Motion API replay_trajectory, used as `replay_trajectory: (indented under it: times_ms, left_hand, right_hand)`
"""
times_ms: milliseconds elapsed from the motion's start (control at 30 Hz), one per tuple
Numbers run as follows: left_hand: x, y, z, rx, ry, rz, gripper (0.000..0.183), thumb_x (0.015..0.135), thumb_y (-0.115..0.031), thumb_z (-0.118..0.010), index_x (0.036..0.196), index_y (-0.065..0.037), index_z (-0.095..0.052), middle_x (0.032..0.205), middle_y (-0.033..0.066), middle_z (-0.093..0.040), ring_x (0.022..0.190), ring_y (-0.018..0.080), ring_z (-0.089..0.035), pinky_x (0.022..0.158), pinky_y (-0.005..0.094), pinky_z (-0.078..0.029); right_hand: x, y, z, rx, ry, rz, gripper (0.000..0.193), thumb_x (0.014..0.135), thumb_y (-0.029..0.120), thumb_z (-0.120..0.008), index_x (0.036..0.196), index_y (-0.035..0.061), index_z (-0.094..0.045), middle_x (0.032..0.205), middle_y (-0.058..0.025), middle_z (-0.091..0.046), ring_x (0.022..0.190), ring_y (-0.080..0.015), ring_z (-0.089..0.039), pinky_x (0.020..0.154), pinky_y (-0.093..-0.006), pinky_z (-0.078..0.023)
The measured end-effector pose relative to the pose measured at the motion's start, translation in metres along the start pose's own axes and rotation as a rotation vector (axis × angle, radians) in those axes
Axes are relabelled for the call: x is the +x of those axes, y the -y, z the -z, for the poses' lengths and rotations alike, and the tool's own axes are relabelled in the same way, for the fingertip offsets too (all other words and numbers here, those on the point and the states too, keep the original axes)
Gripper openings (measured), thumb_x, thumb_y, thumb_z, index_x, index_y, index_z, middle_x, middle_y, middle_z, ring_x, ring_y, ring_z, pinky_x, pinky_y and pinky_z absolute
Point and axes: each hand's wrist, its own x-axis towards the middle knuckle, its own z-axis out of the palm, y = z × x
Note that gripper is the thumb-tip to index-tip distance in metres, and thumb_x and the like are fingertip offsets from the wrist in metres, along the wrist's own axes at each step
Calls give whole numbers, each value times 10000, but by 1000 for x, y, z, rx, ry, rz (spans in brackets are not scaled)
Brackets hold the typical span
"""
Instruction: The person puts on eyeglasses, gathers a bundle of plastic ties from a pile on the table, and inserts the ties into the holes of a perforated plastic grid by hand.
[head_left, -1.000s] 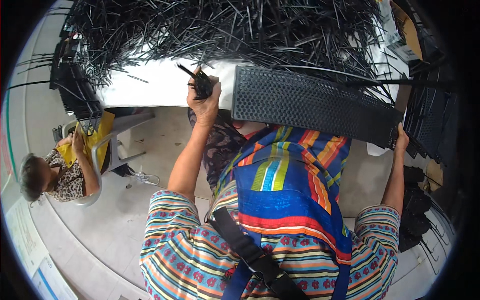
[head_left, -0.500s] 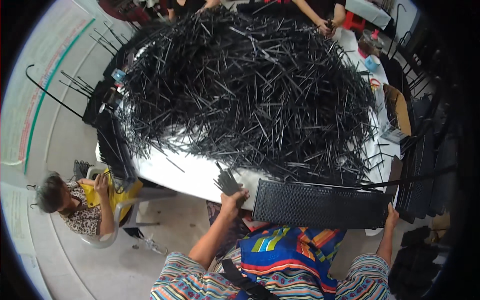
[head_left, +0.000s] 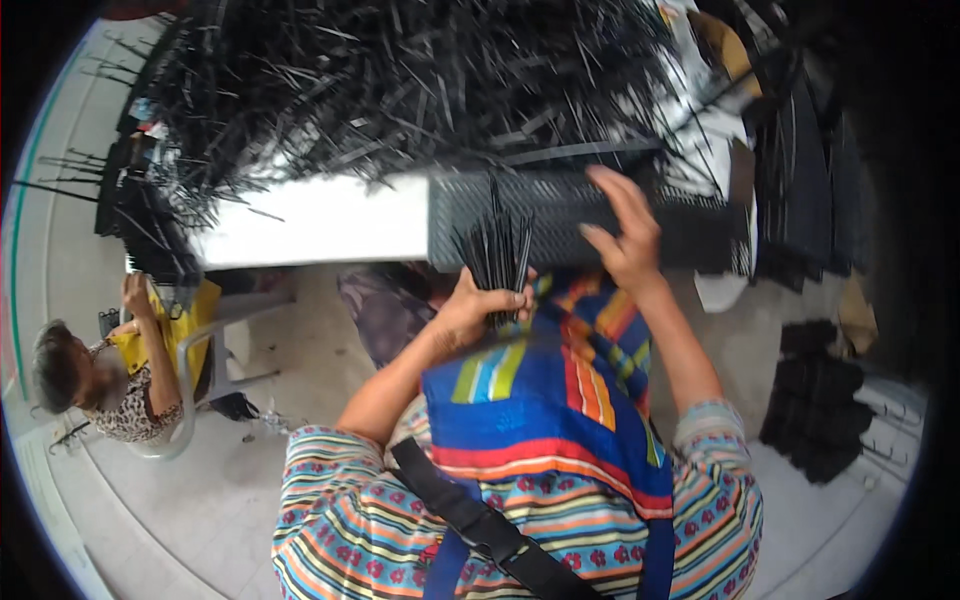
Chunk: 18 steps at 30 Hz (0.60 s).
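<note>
My left hand [head_left: 492, 297] is closed round a bundle of thin black strips [head_left: 490, 255], their tips fanned out and pointing away from me. My right hand [head_left: 632, 240], slightly blurred, is raised with thumb and fingers apart and nothing in it. Beneath it a long black panel with a patterned, mesh-like surface [head_left: 560, 200] lies along the near edge of the white table [head_left: 320, 220]. The bundle's tips overlap the panel's left part in view. Just beyond is a large heap of loose black strips [head_left: 420, 90].
At the left a seated co-worker [head_left: 110, 385] in a yellow apron is by the table's side, on a pale chair [head_left: 185, 390]. Dark panels [head_left: 800, 180] stand at the right, with a cardboard box [head_left: 730, 50] near the table's far right. Black bundles [head_left: 815, 400] lie lower right.
My right hand has let go of the panel's right end and moved left, opening. The panel has shifted onto the table edge. My left hand has drawn the bundle nearer my body. The view has tilted down.
</note>
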Motion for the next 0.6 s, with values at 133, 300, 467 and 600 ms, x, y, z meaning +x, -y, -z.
replay_trajectory:
  times_ms: [133,300,467,600]
  left_hand:
    - [-17,21,-18,2,128,141,483,687,58,-724,1140,66,-557,842,134,-654,721,207,-653,669,323,-560]
    - [-36,27,-26,93,105,204,513,681,80,-732,1150,49,-526,839,146,-656,726,224,-667,690,313,-563]
    - [-30,27,-24,34,-67,67,309,718,66,-695,1007,49,-588,805,135,-648,693,214,-639,632,322,-532]
    - [-11,29,2,115,-127,78,313,709,66,-692,1010,18,-619,827,89,-652,679,187,-632,641,307,-531]
  right_hand:
    - [9,23,-40,724,203,-86,517,933,352,-550,1263,-46,-560,1219,-149,-604,1169,-253,-566,1026,-356,-401]
    - [-25,42,-43,1101,448,-182,553,984,439,-471,1196,-47,-626,1091,-163,-669,1076,-241,-625,990,-365,-454]
    - [-34,13,-37,960,-4,-616,401,966,323,-526,1147,-13,-648,1032,-92,-688,911,-140,-640,847,-280,-496]
    - [-47,18,-48,909,373,-848,257,834,239,-713,963,18,-689,761,27,-652,626,-29,-549,547,-180,-403]
